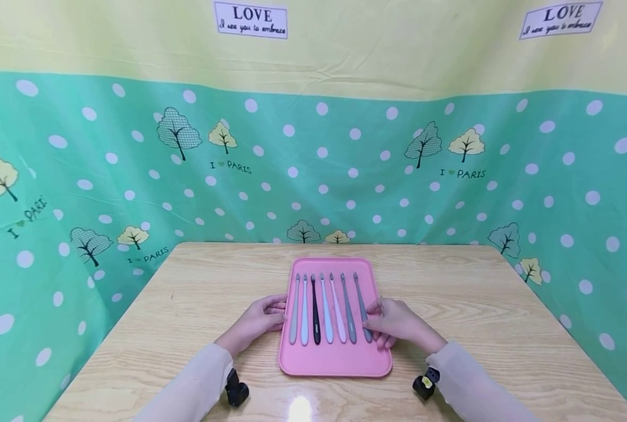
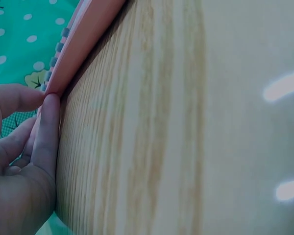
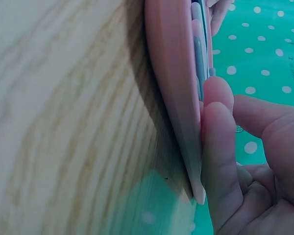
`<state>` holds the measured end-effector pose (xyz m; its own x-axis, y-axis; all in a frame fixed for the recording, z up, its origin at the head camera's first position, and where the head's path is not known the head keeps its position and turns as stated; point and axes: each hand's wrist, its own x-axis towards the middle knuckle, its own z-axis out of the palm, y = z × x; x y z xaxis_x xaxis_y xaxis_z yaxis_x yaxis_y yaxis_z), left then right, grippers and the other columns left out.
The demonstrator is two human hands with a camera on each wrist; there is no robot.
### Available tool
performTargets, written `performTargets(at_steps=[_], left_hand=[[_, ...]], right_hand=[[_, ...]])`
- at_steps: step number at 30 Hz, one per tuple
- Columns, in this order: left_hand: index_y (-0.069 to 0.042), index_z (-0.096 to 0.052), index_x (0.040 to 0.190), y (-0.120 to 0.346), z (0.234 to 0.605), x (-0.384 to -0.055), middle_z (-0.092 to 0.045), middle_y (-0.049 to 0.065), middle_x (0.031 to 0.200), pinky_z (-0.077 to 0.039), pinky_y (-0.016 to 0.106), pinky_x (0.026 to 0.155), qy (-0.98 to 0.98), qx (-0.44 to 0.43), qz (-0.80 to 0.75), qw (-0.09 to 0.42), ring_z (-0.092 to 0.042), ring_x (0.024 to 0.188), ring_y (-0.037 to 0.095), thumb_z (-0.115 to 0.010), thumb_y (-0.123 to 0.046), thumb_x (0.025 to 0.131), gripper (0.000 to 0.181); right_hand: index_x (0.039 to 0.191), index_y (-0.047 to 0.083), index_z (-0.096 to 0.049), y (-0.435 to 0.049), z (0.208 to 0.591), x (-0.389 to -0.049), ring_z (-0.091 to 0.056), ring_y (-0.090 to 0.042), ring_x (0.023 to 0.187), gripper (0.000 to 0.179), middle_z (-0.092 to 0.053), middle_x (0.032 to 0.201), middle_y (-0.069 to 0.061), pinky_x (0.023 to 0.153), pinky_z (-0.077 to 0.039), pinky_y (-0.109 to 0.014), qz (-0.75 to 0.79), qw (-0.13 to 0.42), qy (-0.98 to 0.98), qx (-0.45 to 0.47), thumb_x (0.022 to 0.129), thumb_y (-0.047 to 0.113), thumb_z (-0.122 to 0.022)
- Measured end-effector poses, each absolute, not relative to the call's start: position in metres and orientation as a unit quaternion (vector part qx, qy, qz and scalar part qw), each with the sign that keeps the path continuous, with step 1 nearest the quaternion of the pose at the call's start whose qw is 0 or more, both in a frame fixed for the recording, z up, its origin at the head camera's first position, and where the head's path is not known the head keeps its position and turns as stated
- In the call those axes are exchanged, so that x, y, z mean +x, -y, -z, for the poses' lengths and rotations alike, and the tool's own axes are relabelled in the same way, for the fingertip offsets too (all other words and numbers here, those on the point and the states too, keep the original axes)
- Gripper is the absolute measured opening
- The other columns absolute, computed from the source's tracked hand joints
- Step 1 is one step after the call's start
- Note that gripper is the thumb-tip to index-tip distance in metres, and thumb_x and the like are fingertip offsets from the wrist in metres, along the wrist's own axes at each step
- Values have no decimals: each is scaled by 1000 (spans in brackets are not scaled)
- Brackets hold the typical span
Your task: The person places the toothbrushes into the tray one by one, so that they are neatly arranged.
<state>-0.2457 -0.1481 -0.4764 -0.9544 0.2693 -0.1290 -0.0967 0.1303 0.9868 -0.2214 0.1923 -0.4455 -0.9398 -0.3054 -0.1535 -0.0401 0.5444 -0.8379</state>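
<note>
A pink tray (image 1: 334, 366) lies on the table with several toothbrushes side by side, heads toward the back. Among them are a black toothbrush (image 1: 315, 310), a pink toothbrush (image 1: 337, 310) and, at the far right, a dark grey toothbrush (image 1: 360, 296). My left hand (image 1: 258, 321) grips the tray's left edge; in the left wrist view its fingertips meet at the pink rim (image 2: 90, 41). Over the right edge, my right hand (image 1: 398, 322) has thumb and forefinger at the dark grey toothbrush's handle, seemingly pinching it. The other fingers bend beside the rim (image 3: 171, 73).
The light wooden table (image 1: 213, 281) spreads around the tray on all sides. A green and yellow curtain (image 1: 324, 164) with dots and trees hangs behind it and along the sides. Black wrist devices (image 1: 235, 390) sit below both sleeves.
</note>
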Motion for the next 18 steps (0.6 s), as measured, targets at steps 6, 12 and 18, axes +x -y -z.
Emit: performTargets(at_steps=[6, 12, 18], left_hand=[[7, -44, 145, 146, 475, -247, -54, 22, 124, -61, 35, 89, -741, 57, -653, 145, -61, 104, 24, -65, 4, 88, 61], [9, -43, 145, 146, 473, -248, -54, 23, 125, -61, 36, 88, -731, 56, -662, 155, -62, 103, 23, -64, 5, 85, 63], [10, -43, 145, 145, 472, -249, -54, 25, 127, -61, 36, 89, -737, 61, -656, 150, -63, 102, 24, -63, 5, 83, 64]], right_hand=[[127, -8, -54, -199, 445, -221, -65, -20, 53, 43, -66, 71, -10, 47, -61, -34, 462, 136, -871, -93, 94, 17, -69], [125, -6, -57, -205, 442, -220, -65, -21, 56, 39, -66, 72, -10, 48, -61, -35, 464, 121, -874, -81, 94, 15, -69], [119, -3, -61, -214, 442, -222, -65, -21, 57, 30, -66, 71, -9, 48, -61, -35, 454, 99, -882, -78, 94, 14, -68]])
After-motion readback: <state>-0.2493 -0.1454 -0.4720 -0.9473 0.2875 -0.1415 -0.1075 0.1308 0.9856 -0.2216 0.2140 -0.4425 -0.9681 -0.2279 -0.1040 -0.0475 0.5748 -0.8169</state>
